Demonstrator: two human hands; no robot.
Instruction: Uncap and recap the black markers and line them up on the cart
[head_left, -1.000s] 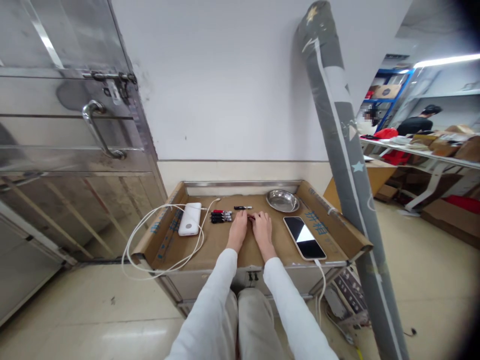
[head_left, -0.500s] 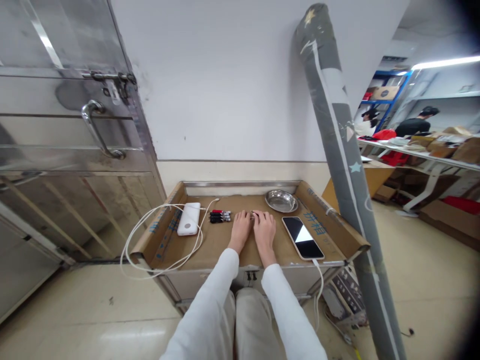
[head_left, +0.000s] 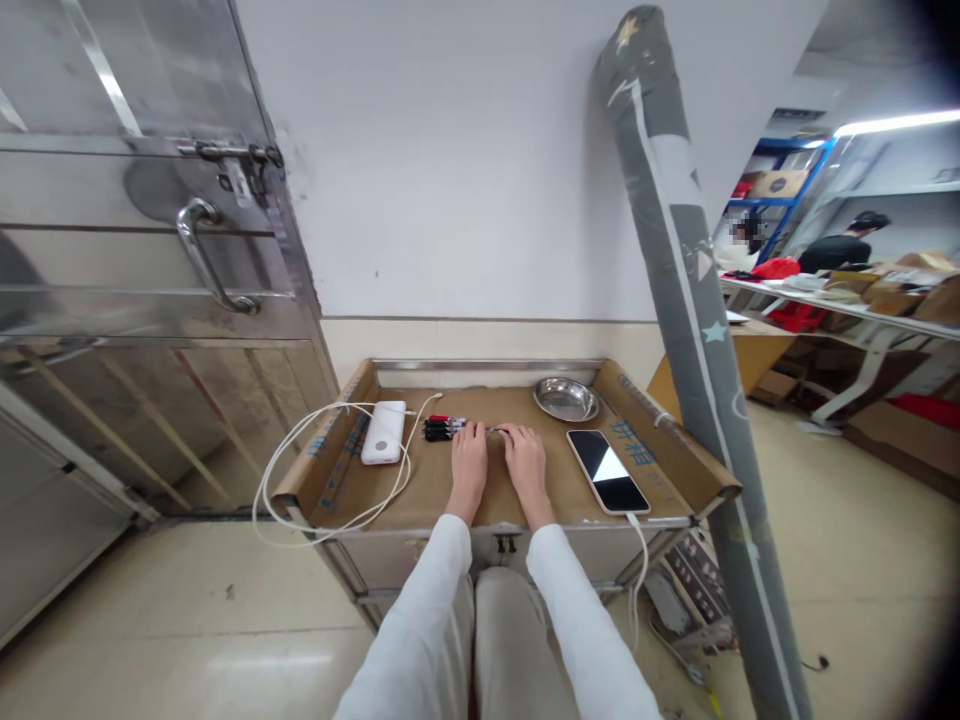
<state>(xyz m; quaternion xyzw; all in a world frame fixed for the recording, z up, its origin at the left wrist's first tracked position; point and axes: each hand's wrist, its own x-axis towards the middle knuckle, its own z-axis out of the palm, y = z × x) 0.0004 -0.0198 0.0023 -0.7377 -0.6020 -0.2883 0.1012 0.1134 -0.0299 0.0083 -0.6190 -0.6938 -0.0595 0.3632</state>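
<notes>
Several pens [head_left: 439, 430], one red and the others black, lie side by side on the brown cardboard lining of the cart top. My left hand [head_left: 469, 460] is closed just right of them, its fingertips close to their right ends. My right hand [head_left: 523, 460] is closed a short way off, fingers bent down. Between both hands' fingertips a slim pen-like thing [head_left: 493, 430] shows in part; my fingers cover its ends. A shallow round metal dish [head_left: 566, 399] sits behind my right hand.
A white power bank [head_left: 383, 433] with a looped white cable lies at the left. On the right a phone [head_left: 607, 473] is plugged into a cable. A long grey wrapped roll [head_left: 690, 270] leans against the wall. Two people sit in the background at right.
My hands have moved apart, the left one leftward toward the pens, and the slim thing between them shows more. The view has shifted slightly.
</notes>
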